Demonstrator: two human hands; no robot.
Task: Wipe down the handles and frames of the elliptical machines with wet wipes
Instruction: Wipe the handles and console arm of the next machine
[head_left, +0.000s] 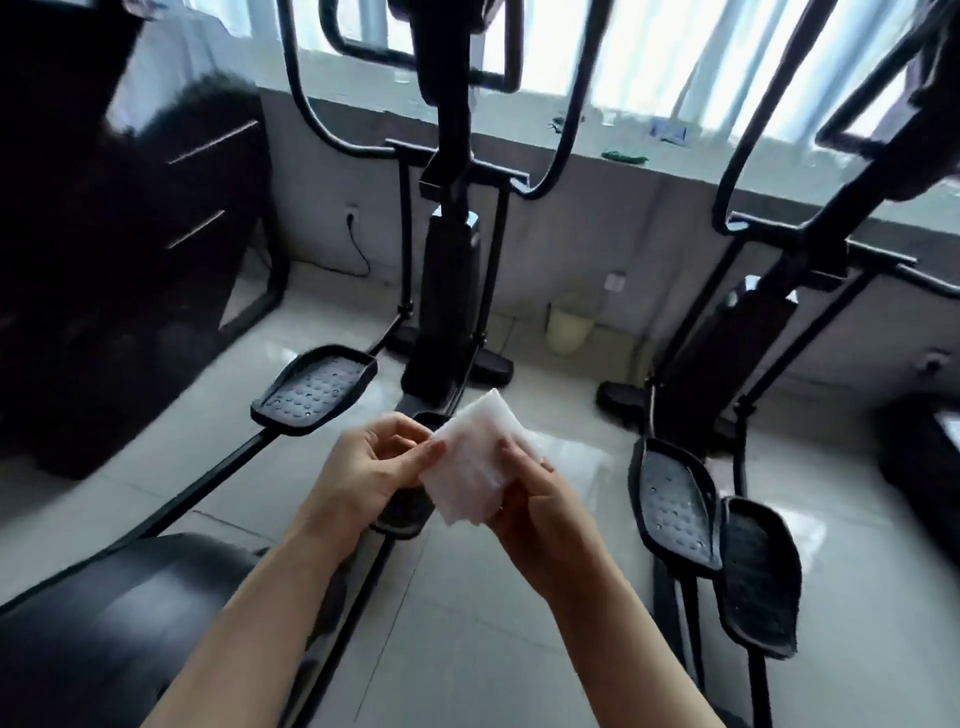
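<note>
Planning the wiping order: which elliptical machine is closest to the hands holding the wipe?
The left elliptical machine; its pedal sits directly beneath both hands and the wipe, while the other stands off right.

The wet wipe (475, 457) covers the fingertips of the right hand (540, 514), and both hands together hide most of the near pedal (402, 514) of the left elliptical (449, 291), whose handlebars and console run off the top edge. The right elliptical (748, 332) loses its upper frame at the top right corner. The small green and blue things on the far windowsill (670, 156) are too blurred to identify, as is the dark shape (924, 457) cut off at the right edge.
</note>
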